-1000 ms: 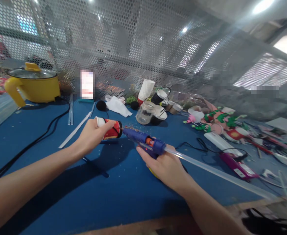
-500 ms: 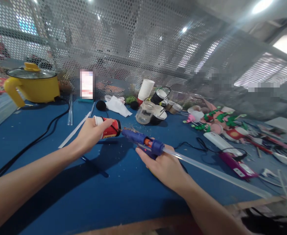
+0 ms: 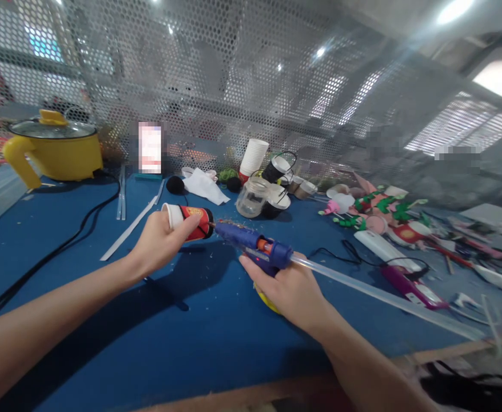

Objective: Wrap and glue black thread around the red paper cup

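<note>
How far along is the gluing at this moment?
Done: the small red-wrapped paper cup already wears its wrap. In hand: left hand holds it sideways, and right hand presses the blue hot glue gun nozzle at its dark base. Left: plain stacked white cups wait behind.

Bare blue table (image 3: 216,337) near front edge; black cable (image 3: 62,243) crosses left; craft clutter (image 3: 383,217) crowds right

The red cup (image 3: 190,222) has been lifted slightly and tipped by the left hand (image 3: 159,243), so its white rim is turned more toward the near side. The blue glue gun (image 3: 251,245) (nozzle at the cup's base) has been raised a little with it in the right hand (image 3: 291,289).
</note>
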